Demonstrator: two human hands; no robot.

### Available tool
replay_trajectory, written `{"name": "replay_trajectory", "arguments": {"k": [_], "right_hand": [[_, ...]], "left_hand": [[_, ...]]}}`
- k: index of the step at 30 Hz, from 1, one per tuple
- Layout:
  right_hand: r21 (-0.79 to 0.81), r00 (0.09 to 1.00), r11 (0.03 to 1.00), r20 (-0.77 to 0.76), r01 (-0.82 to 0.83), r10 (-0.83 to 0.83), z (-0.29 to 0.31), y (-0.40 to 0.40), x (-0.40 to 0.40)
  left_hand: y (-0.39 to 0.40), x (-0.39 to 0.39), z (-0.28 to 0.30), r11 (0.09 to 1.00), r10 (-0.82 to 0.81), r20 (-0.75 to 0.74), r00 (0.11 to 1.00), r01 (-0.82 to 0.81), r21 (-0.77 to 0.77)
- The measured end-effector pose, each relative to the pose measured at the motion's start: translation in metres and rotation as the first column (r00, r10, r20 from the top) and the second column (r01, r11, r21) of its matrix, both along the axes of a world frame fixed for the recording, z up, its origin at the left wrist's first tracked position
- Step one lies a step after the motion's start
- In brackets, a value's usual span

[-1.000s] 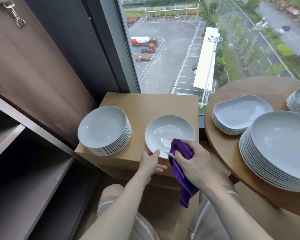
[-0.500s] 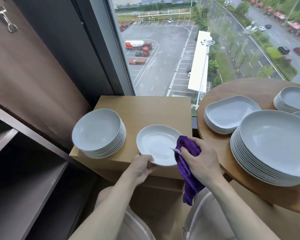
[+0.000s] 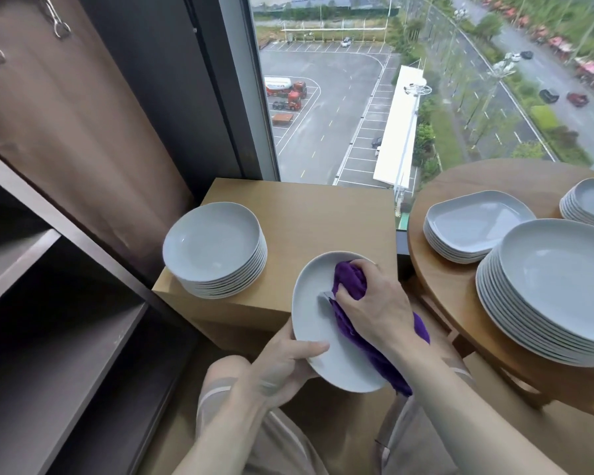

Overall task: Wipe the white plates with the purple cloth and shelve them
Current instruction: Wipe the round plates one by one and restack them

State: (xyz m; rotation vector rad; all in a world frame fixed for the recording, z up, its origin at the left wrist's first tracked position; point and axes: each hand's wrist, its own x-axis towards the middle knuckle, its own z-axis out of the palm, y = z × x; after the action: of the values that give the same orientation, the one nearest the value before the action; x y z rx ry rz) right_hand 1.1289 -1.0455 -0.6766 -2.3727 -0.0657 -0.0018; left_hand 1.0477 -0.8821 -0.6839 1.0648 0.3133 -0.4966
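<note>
Purple cloth (image 3: 352, 281) partly under right hand (image 3: 374, 308), far-right plate stack (image 3: 588, 202) cropped by frame edge

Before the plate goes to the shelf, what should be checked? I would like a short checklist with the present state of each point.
1. Left hand holds the plate firmly, thumb on the rim: ok.
2. Purple cloth is against the plate's inside, gripped by the right hand: ok.
3. Whole plate is wiped: cannot tell; the underside is hidden.
4. Plate is lifted off the wooden cabinet: ok.
5. Free space on the dark shelf at the left: ok.
6. Stack of plates on the cabinet stands apart from the held plate: ok.
</note>
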Motion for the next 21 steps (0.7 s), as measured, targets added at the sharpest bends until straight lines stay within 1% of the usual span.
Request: {"name": "replay_trajectory", "arguments": {"k": [2, 5, 8, 10, 13, 15, 17, 19, 21], "right_hand": [[-0.014, 0.999, 0.999, 0.031, 0.030, -0.029, 0.002, 0.010, 0.001], [-0.017, 0.996, 0.999, 0.087, -0.029, 0.030, 0.005, 0.027, 0.001], [0.028, 0.990, 0.995, 0.111, -0.093, 0.089, 0.008, 0.040, -0.006], [0.084, 0.988, 0.989, 0.100, -0.125, 0.117, 0.012, 0.045, -0.006], [0.138, 0.976, 0.970, 0.109, -0.202, 0.188, 0.020, 0.054, -0.006], [0.121, 0.958, 0.954, 0.127, -0.274, 0.258, 0.025, 0.063, -0.010], [0.070, 0.931, 0.933, 0.121, -0.353, 0.343, 0.029, 0.074, -0.018], [0.003, 0.902, 0.905, 0.092, -0.424, 0.422, 0.033, 0.084, -0.027], [-0.047, 0.874, 0.875, 0.043, -0.481, 0.483, 0.035, 0.090, -0.032]], "left_hand": [[0.000, -0.001, 0.001, 1.000, 0.001, 0.005, 1.000, -0.001, -0.007], [0.000, -0.001, -0.005, 0.998, 0.045, -0.020, 0.999, -0.046, -0.039], [0.004, 0.005, -0.004, 0.997, 0.063, 0.014, 0.998, -0.063, -0.041], [0.011, 0.008, 0.000, 0.996, 0.067, 0.058, 0.996, -0.064, -0.057], [0.020, 0.011, 0.005, 0.986, 0.132, 0.073, 0.988, -0.124, -0.109], [0.025, 0.015, 0.004, 0.971, 0.196, 0.054, 0.979, -0.187, -0.147], [0.026, 0.016, 0.010, 0.944, 0.285, 0.034, 0.958, -0.275, -0.183], [0.029, 0.017, 0.017, 0.894, 0.391, -0.032, 0.920, -0.388, -0.223], [0.036, 0.017, 0.018, 0.848, 0.452, -0.097, 0.887, -0.461, -0.262]]}}
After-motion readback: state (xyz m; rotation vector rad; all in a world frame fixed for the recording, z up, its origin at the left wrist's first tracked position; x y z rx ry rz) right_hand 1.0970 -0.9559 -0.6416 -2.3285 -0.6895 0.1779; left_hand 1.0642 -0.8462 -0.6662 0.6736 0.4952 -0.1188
